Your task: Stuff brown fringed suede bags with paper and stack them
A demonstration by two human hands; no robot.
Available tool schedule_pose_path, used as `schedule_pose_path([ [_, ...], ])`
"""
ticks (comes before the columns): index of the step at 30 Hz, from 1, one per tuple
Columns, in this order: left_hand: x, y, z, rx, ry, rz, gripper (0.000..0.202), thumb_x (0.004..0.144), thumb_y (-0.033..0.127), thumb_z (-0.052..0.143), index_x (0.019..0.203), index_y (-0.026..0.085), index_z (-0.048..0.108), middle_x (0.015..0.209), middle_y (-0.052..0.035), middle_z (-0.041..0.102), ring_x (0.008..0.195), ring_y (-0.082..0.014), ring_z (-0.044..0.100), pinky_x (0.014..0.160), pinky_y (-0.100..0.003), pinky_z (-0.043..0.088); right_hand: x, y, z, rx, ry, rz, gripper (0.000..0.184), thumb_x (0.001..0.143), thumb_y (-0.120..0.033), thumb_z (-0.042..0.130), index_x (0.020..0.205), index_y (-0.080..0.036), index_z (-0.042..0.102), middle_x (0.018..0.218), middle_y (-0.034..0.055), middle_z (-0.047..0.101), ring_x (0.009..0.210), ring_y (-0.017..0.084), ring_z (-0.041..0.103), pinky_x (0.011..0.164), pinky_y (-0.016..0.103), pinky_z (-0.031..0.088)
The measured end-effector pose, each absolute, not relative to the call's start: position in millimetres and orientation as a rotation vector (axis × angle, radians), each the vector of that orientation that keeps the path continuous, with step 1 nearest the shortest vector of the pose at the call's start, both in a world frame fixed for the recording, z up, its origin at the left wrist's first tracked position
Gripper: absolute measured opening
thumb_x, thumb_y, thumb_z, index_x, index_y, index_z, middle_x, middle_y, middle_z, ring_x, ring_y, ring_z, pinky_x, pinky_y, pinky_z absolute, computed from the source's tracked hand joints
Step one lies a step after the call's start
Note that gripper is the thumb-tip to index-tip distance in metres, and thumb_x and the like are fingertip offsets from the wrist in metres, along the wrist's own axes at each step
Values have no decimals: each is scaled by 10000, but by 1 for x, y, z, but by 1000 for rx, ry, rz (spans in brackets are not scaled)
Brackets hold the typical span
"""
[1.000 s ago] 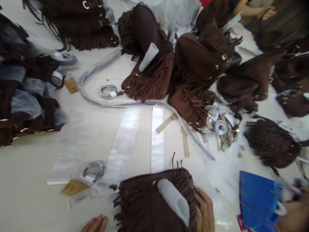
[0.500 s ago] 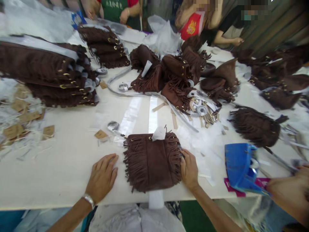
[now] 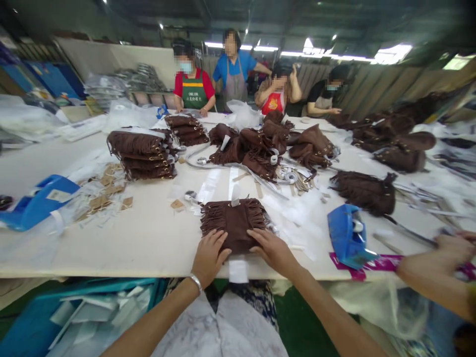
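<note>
A dark brown fringed bag [image 3: 237,220] lies flat on the table in front of me, with a small white wrapping at its top edge. My left hand [image 3: 208,255] rests on its lower left part, fingers stretched over the fringe. On the lower right, my right hand [image 3: 274,252] lies with its fingers extended on the leather. Neither hand is closed around the bag. A white strip [image 3: 238,271] sticks out below it at the table edge. Left of the bag's top are a tan tag [image 3: 177,204] and a small wrapped coil [image 3: 190,195].
Stacked fringed bags [image 3: 143,153] stand behind left, near loose tan tags [image 3: 107,191]. More brown bags [image 3: 260,144] heap at centre back. Blue tape dispensers stand left [image 3: 40,201] and right [image 3: 345,235]. A co-worker's arm [image 3: 435,263] reaches in at right; several people stand across the table.
My left hand has moved right onto the bag, and my right hand has shifted from its side edge onto its front. The view has tilted up, showing more of the room.
</note>
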State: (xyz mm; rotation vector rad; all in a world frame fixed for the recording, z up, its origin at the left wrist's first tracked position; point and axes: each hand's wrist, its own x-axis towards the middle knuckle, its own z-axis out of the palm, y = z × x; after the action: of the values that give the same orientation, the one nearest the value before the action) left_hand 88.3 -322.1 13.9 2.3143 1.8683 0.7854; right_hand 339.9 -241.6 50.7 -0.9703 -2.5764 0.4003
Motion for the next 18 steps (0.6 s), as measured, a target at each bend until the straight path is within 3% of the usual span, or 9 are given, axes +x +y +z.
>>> schedule_pose_path([
  [3, 87, -304, 16, 2349, 1815, 753, 340, 931, 370, 521, 1207, 181, 582, 1161, -107, 659, 1086, -255, 599, 934, -430, 498, 332, -231, 49, -979, -2621, 414, 275, 935, -305, 546, 1199, -234, 578, 1159, 84, 632, 1070, 224, 587, 897, 352, 481],
  [6, 80, -292, 33, 2370, 1778, 744, 232, 911, 376, 560, 1059, 215, 639, 971, -53, 690, 896, -205, 642, 821, -353, 527, 329, -218, 56, -969, -2652, 425, 165, 917, -269, 567, 1069, -229, 620, 1034, 58, 652, 960, 196, 605, 807, 298, 467],
  [10, 76, -301, 56, 2140, 1974, 1061, 282, 946, 377, 488, 1152, 205, 574, 1168, -99, 619, 1121, -226, 576, 983, -412, 460, 329, -198, 74, -987, -2486, 620, 157, 918, -297, 559, 1045, -241, 632, 1003, 27, 667, 914, 178, 617, 792, 279, 454],
  [12, 81, -316, 57, 1651, 2065, 1388, 293, 941, 411, 481, 1124, 198, 565, 1152, -101, 611, 1103, -227, 577, 971, -416, 463, 328, -185, 83, -1014, -2384, 743, 167, 899, -337, 581, 1028, -247, 640, 982, 9, 676, 890, 179, 619, 779, 279, 454],
  [15, 100, -333, 46, 885, 1723, 1381, 347, 882, 499, 547, 1014, 180, 588, 940, -70, 663, 878, -206, 644, 796, -362, 525, 325, -162, 98, -1061, -2314, 946, 192, 876, -390, 591, 981, -240, 650, 906, -13, 682, 821, 176, 615, 724, 273, 454],
  [18, 123, -325, 37, 501, 1187, 1301, 454, 798, 458, 685, 1141, 180, 579, 1155, -109, 652, 1008, -223, 646, 853, -356, 522, 318, -145, 109, -1054, -2300, 1153, 239, 869, -422, 576, 964, -216, 649, 879, -8, 681, 812, 182, 614, 716, 276, 464],
])
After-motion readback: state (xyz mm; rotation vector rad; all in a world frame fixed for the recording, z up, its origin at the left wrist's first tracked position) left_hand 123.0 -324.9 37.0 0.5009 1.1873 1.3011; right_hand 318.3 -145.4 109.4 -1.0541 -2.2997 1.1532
